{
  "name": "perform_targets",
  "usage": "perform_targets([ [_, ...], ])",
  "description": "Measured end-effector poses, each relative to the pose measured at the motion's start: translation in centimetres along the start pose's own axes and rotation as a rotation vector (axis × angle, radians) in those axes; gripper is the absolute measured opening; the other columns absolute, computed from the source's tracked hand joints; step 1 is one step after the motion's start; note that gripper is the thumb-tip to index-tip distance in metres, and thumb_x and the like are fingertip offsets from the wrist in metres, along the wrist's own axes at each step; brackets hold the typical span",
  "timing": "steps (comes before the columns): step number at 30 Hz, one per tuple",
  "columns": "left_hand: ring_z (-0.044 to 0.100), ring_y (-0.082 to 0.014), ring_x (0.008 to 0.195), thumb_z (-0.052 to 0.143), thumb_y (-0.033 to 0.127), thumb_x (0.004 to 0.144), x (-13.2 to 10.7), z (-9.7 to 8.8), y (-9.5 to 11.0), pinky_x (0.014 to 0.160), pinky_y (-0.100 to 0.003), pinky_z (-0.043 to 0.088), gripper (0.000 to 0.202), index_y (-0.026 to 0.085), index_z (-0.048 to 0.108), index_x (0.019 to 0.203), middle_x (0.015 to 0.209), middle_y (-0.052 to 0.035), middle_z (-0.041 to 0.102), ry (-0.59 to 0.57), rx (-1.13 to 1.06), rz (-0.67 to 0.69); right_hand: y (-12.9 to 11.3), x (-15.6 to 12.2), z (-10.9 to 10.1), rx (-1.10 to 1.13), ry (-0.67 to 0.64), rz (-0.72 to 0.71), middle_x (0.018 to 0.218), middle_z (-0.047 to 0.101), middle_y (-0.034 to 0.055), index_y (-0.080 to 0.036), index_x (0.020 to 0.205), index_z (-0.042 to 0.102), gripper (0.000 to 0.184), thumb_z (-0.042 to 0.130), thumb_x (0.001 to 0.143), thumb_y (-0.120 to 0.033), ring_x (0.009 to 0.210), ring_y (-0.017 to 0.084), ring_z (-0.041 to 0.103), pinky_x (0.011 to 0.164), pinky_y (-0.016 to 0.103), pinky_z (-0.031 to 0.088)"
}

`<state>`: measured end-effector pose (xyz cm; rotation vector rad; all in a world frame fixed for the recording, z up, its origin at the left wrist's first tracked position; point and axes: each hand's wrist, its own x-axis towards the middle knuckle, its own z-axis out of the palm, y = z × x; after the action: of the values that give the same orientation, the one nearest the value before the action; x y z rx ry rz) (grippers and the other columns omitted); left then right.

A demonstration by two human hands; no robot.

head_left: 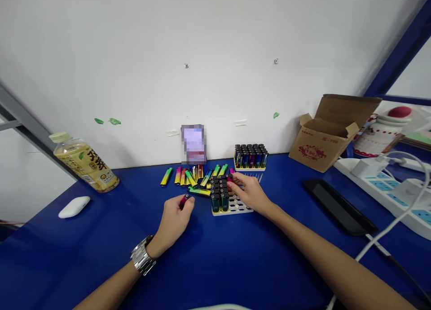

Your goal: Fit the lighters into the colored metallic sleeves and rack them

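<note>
My left hand (178, 218), with a metal watch on its wrist, is closed around a dark red lighter (184, 201) above the table, left of the rack. My right hand (248, 191) pinches a magenta lighter (229, 179) at the white perforated rack (237, 207). Whether that lighter is seated in a hole is hidden by my fingers. Green lighters (220, 202) with black tops stand upright in the rack's left columns, and the holes on its right side are bare. Loose shiny lighters (191, 177) in several colours lie in a pile behind and left of the rack.
A second rack full of lighters (251, 156) stands by the wall. A phone-like screen (194, 143) leans there too. To the left are a drink bottle (85, 164) and a white case (74, 207); right, an open carton (316, 143), dark phone (340, 206) and power strip (387, 191).
</note>
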<state>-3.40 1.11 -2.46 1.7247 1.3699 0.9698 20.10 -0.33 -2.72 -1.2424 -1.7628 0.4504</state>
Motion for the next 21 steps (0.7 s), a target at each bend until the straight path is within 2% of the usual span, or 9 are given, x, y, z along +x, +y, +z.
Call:
perform_targets([
  [6,0.026,-0.0081,0.044,0.046,0.046,0.076,0.0,0.1,0.1,0.042,-0.023,0.02,0.037,0.024,0.026,0.054,0.047,0.0075,0.025,-0.003,0.034,0.012,-0.1,0.0,0.0,-0.021,-0.007,-0.008,0.066,0.056,0.001,-0.018,0.074,0.054,0.025,0.046,0.091,-0.034,0.063,0.016,0.054,0.059,0.026,0.045],
  [9,0.026,-0.0078,0.044,0.046,0.046,0.075,0.0,0.1,0.4,0.042,-0.023,0.02,0.037,0.023,0.027,0.053,0.047,0.0075,0.025,0.011,0.053,0.014,-0.1,0.0,0.0,-0.027,-0.029,-0.003,0.068,0.058,0.0019,-0.018,0.078,0.056,0.025,0.044,0.092,-0.035,0.065,0.016,0.056,0.061,0.027,0.046],
  [12,0.026,-0.007,0.046,0.051,0.042,0.071,-0.1,0.1,0.9,0.044,-0.022,0.022,0.037,0.023,0.027,0.052,0.048,0.0079,0.026,0.043,0.072,0.02,-0.3,-0.2,0.0,-0.008,-0.024,0.037,0.081,0.063,0.0051,-0.017,0.1,0.057,0.022,0.046,0.091,-0.034,0.072,0.018,0.06,0.065,0.029,0.049],
  [15,0.025,-0.0061,0.047,0.054,0.037,0.069,-0.4,0.1,1.6,0.045,-0.021,0.025,0.037,0.022,0.025,0.052,0.048,0.0088,0.026,0.085,0.106,0.064,-1.1,-0.4,0.0,0.007,0.092,0.07,0.104,0.062,0.0109,-0.017,0.123,0.045,0.039,0.051,0.087,-0.032,0.088,0.021,0.06,0.071,0.033,0.05],
  [18,0.029,-0.0058,0.044,0.054,0.034,0.073,-1.2,0.0,2.2,0.044,-0.02,0.028,0.033,0.022,0.03,0.055,0.048,0.0096,0.03,0.087,0.186,0.202,-2.7,-0.9,0.2,-0.044,0.231,-0.09,0.112,0.057,0.0127,-0.018,0.121,0.045,0.04,0.054,0.084,-0.031,0.103,0.024,0.055,0.085,0.041,0.047],
  [21,0.039,-0.0065,0.043,0.055,0.029,0.078,-2.3,0.3,2.5,0.044,-0.018,0.035,0.014,0.021,0.045,0.077,0.052,0.0104,0.04,0.009,0.209,0.387,-5.3,-1.6,0.9,-0.122,0.218,-0.358,0.104,0.058,0.0111,-0.018,0.101,0.057,0.032,0.065,0.077,-0.038,0.103,0.027,0.052,0.089,0.044,0.043],
])
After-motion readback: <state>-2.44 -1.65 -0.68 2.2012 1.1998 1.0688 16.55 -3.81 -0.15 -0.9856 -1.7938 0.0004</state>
